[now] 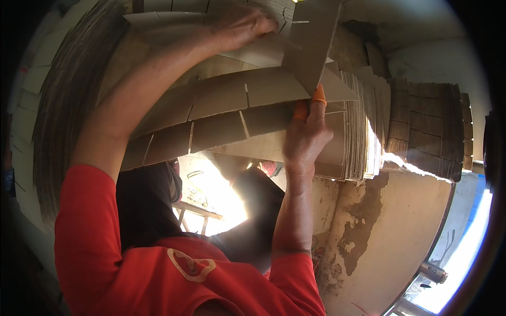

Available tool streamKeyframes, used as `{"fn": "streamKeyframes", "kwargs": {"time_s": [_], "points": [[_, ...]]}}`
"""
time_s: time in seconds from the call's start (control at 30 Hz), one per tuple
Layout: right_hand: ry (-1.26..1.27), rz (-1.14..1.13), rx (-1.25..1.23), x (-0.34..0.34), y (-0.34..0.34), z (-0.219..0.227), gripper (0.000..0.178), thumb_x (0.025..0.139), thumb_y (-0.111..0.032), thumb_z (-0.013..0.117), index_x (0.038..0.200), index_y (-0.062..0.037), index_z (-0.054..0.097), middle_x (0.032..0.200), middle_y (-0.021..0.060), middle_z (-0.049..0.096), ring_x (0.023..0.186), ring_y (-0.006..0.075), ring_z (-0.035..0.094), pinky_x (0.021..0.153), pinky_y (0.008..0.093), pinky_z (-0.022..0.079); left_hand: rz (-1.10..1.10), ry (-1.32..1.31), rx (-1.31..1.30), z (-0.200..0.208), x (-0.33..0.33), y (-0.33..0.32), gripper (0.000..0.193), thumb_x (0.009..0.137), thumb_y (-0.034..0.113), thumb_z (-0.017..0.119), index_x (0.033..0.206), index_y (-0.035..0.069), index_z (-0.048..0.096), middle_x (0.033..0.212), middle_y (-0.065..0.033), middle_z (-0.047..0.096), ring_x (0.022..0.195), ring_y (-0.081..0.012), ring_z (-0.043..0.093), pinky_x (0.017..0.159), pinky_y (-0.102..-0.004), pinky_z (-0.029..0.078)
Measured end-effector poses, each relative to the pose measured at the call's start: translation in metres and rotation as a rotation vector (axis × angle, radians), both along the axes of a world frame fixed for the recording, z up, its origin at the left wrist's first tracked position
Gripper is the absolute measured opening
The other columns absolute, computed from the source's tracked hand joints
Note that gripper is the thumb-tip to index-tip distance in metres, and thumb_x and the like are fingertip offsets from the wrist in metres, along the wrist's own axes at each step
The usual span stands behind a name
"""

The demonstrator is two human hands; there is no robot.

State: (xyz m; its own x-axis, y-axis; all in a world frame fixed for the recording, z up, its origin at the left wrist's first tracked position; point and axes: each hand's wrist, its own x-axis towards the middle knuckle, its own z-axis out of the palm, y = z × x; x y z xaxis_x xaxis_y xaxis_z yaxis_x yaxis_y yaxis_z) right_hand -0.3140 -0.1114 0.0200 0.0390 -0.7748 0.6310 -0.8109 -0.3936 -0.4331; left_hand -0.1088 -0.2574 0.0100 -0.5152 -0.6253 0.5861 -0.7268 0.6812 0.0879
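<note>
Background, right of frame: stacked cardboard | slotted strips, centre: upright piece seems fitted at right end, leftward slots bare | right hand pinches strips; left hand, upper centre, curled, hold unclear

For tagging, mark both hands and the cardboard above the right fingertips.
Left hand (243, 27), head view: back of hand.
Right hand (307, 140), head view: back of hand.
Cardboard (311, 46), head view: broad face.

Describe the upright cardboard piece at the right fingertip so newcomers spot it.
From the red right sleeve, follow the forearm to the right hand. Just beyond its orange-covered fingertip is the cardboard piece. Unlike the long strips sweeping left, it points toward the picture's top.
</note>
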Motion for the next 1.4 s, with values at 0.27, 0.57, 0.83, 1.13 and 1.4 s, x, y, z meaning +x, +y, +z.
{"fn": "streamKeyframes", "kwargs": {"time_s": [0.27, 0.57, 0.83, 1.13, 1.4], "points": [[0.029, -0.009, 0.03, -0.003, 0.0, -0.002, 0.042, 0.083, 0.004, 0.056, 0.124, 0.0012, 0.051, 0.074, 0.016, 0.064, 0.053, 0.028, 0.062, 0.044, 0.0351, 0.048, -0.051, -0.025, -0.105, 0.01, -0.006, 0.026, 0.011, 0.072, 0.004, 0.058, 0.082, 0.008, 0.059, 0.069, -0.0085, 0.058, 0.071, -0.0245, 0.061, 0.059, -0.0374, 0.051], [0.051, 0.001, -0.016, -0.004, 0.001, -0.006, 0.049, 0.081, 0.004, 0.058, 0.129, 0.0021, 0.049, 0.074, 0.0161, 0.064, 0.052, 0.0275, 0.062, 0.044, 0.0351, 0.047, -0.102, 0.084, -0.124, 0.008, -0.005, 0.028, 0.01, 0.07, -0.001, 0.059, 0.074, 0.004, 0.05, 0.065, -0.0102, 0.048, 0.066, -0.0285, 0.053, 0.057, -0.0394, 0.044], [0.109, 0.005, 0.017, -0.001, 0.003, 0.0, 0.048, 0.081, 0.003, 0.058, 0.128, 0.0036, 0.049, 0.072, 0.0151, 0.062, 0.049, 0.0269, 0.06, 0.042, 0.0349, 0.046, -0.088, 0.136, -0.102, 0.003, 0.0, 0.032, 0.012, 0.069, -0.002, 0.059, 0.072, 0.002, 0.048, 0.066, -0.0114, 0.05, 0.066, -0.0299, 0.053, 0.057, -0.0396, 0.043], [0.096, 0.007, 0.008, -0.003, 0.003, -0.002, 0.045, 0.082, 0.002, 0.059, 0.126, 0.0037, 0.05, 0.074, 0.0158, 0.063, 0.049, 0.0271, 0.059, 0.042, 0.0351, 0.045, -0.059, 0.15, 0.005, 0.006, -0.003, 0.037, 0.009, 0.071, -0.004, 0.054, 0.073, 0.002, 0.048, 0.066, -0.0117, 0.049, 0.067, -0.03, 0.052, 0.058, -0.0394, 0.042], [0.082, 0.006, 0.052, 0.0, 0.004, 0.003, 0.044, 0.083, 0.003, 0.058, 0.126, 0.0037, 0.05, 0.079, 0.0181, 0.065, 0.051, 0.028, 0.06, 0.043, 0.0357, 0.046, -0.084, 0.198, -0.092, 0.0, -0.001, 0.032, 0.012, 0.069, -0.006, 0.056, 0.072, 0.002, 0.048, 0.066, -0.0117, 0.049, 0.066, -0.0293, 0.052, 0.057, -0.039, 0.043]]}}
